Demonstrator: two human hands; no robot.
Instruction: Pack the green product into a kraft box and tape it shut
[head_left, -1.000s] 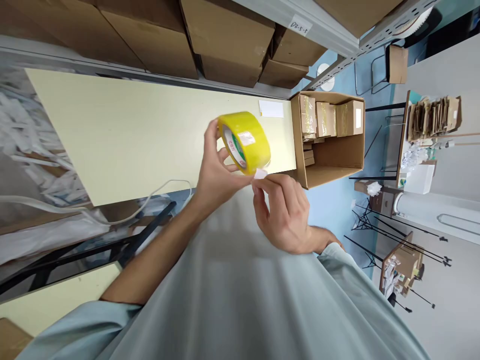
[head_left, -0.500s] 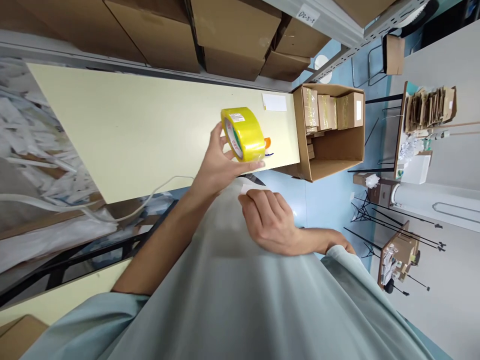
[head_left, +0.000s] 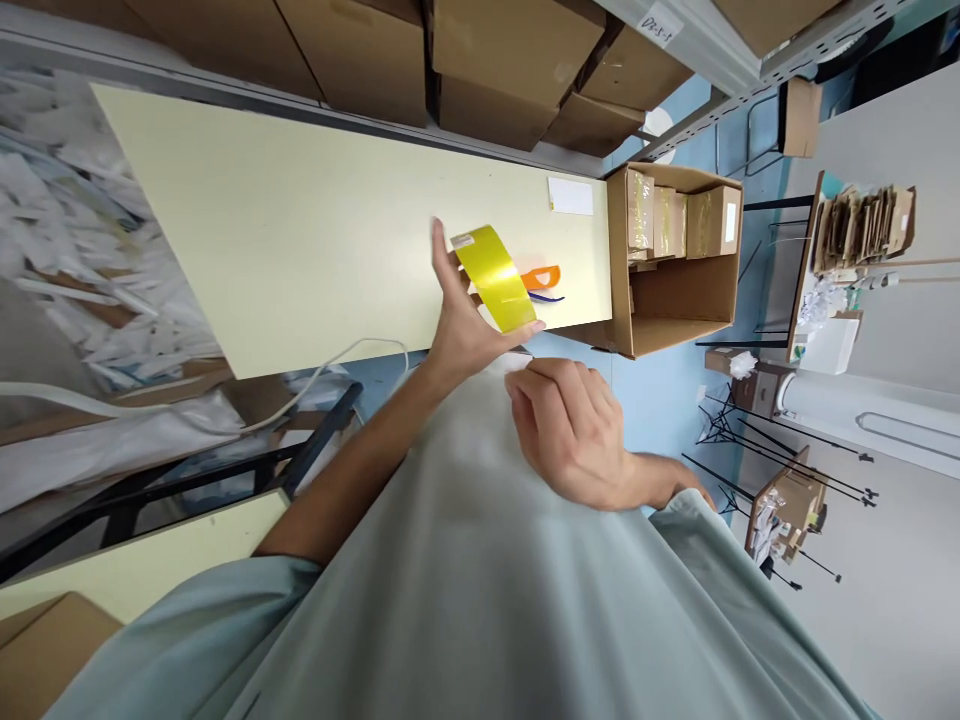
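Observation:
My left hand [head_left: 472, 320] grips a wide roll of yellow packing tape [head_left: 496, 280] at the edge of the table, thumb on its lower end and fingers at its upper end. The roll's outer band faces me, with a small white label near the top. Close by on the right, my right hand [head_left: 566, 425] is closed in front of my shirt, its fingers curled. Something whitish shows at its fingertips, too small to name. Behind the tape, an orange-handled object [head_left: 547, 278] and a thin dark blue item [head_left: 546, 298] lie on the table, partly hidden.
A pale yellow table [head_left: 315, 220] runs across the view, with a white card [head_left: 570, 195] on it. At its right end stands an open carton [head_left: 675, 335] holding several smaller boxes. Shelved cartons [head_left: 495, 60] line the far side. A white cable [head_left: 330, 365] crosses the near edge.
The tape roll has turned in my left hand, so its inner core no longer shows. More of the orange-handled object is visible. Both hands and the view have shifted slightly.

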